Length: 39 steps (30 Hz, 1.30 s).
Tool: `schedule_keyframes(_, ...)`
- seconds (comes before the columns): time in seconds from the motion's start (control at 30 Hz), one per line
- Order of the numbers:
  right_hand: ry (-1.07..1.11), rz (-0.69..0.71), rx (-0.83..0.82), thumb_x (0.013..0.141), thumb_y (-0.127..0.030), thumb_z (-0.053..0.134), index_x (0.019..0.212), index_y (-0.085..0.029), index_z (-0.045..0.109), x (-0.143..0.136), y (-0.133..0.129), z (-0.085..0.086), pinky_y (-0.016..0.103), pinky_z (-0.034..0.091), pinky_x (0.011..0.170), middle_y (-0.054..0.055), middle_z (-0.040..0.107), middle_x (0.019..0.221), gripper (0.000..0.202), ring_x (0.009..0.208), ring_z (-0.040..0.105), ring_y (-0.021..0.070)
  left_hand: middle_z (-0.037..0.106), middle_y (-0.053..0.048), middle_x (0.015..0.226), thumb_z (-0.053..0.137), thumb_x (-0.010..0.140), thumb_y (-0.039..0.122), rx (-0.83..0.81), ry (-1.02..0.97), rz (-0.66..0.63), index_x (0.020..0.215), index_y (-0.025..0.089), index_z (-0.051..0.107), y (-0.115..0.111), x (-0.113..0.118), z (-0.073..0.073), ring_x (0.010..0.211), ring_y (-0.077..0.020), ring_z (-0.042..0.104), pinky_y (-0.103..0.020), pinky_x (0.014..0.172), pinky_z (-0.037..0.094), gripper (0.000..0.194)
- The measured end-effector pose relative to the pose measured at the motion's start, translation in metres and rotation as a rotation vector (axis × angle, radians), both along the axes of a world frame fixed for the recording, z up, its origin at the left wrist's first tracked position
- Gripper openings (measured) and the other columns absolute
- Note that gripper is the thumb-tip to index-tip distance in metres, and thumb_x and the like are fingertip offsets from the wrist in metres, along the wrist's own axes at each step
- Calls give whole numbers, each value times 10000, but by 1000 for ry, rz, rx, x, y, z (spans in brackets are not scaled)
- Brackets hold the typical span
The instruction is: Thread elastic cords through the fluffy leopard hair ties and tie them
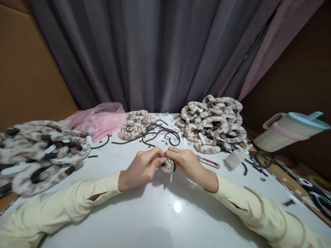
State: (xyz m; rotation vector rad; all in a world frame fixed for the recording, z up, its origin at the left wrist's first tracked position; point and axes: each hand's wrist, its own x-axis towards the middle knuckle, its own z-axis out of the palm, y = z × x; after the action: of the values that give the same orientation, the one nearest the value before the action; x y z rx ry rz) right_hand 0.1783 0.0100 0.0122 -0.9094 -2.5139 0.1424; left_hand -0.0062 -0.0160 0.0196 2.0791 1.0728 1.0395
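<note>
Here's a small craft workspace: piles of furry rings (36, 129), black cord offcuts (93, 156) and a pink cutter (210, 162) across a white table (134, 220), grey curtain (144, 51) hanging behind.

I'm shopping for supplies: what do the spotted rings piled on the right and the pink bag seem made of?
The spotted rings look covered in matte plush, perhaps faux fur: their surface is fuzzy. The pink bag seems thin, faintly glossy plastic film, as it is translucent and crumpled.

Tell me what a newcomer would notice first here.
Likely the spotted plush loops heaped at back right, and the similar pile at the left edge. Between them, the hands meet at a small plush piece. A blue-lidded tumbler stands out at far right.
</note>
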Motion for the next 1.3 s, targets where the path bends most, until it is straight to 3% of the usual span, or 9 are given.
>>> schedule_keyframes(0.23, -20, 223, -48, 764, 47, 309, 942, -179, 544, 5, -6, 22, 190, 341, 580, 24, 565, 851, 371, 673, 495, 105, 571, -42, 665, 424, 831, 164, 381, 140, -183, 894, 203, 622, 4, -11, -11, 580, -154, 472, -257, 588, 391, 212)
schedule_keyframes(0.4, -175, 188, 6, 773, 51, 343, 1119, -174, 471, 8, -25, 42, 213, 340, 541, 37, 590, 923, 432, 642, 512, 113, 618, -92, 651, 413, 838, 150, 701, 328, -387, 847, 207, 665, 6, -18, -8, 579, -189, 482, -327, 567, 392, 259)
schedule_keyframes(0.63, 134, -13, 3, 872, -91, 418, 936, -184, 469, 6, -38, 45, 250, 415, 636, 68, 558, 917, 125, 762, 535, 154, 621, -56, 593, 616, 742, 238, 454, 304, -438, 633, 282, 621, -2, -8, 21, 450, -156, 477, -311, 408, 401, 118)
schedule_keyframes(0.83, 9, 184, -433, 837, -137, 556, 982, -191, 512, 14, -48, 67, 237, 432, 745, 46, 591, 952, 161, 852, 550, 146, 630, -47, 571, 696, 673, 284, 316, 348, -463, 585, 290, 617, -1, -8, 20, 435, -165, 507, -292, 340, 398, 118)
schedule_keyframes(0.9, -77, 281, -552, 826, -148, 583, 1039, -177, 512, 14, -46, 71, 225, 428, 735, 54, 594, 978, 226, 851, 545, 144, 621, -17, 540, 688, 685, 268, 495, 357, -532, 573, 290, 606, -1, -7, 16, 414, -146, 498, -258, 313, 389, 140)
schedule_keyframes(1.0, -127, 411, -669, 854, -192, 552, 855, -154, 534, 10, -39, 69, 195, 390, 618, 11, 551, 789, 42, 674, 483, 105, 595, 24, 484, 664, 708, 170, 1175, 223, -648, 523, 262, 567, 0, -4, 10, 413, -110, 491, -196, 299, 378, 228)
schedule_keyframes(1.07, -117, 449, -738, 867, -180, 521, 727, -157, 492, 7, -35, 65, 176, 342, 549, -35, 459, 661, 145, 581, 403, 76, 594, 22, 479, 657, 718, 130, 1525, 143, -609, 508, 242, 555, 1, -4, 9, 437, -103, 501, -182, 319, 399, 258)
schedule_keyframes(1.17, -21, 414, -801, 854, -135, 511, 670, -161, 447, 3, -33, 59, 157, 305, 508, -66, 389, 590, 197, 534, 348, 58, 615, 12, 511, 638, 760, 140, 1625, 181, -516, 525, 230, 550, 2, -7, 14, 473, -100, 526, -186, 379, 458, 266)
schedule_keyframes(1.3, 172, 343, -734, 868, -163, 496, 695, -156, 493, 0, -38, 56, 165, 339, 525, -32, 537, 629, 173, 548, 442, 70, 656, 6, 571, 580, 821, 158, 1507, 304, -373, 670, 226, 573, 2, -14, 22, 489, -117, 568, -226, 441, 513, 165)
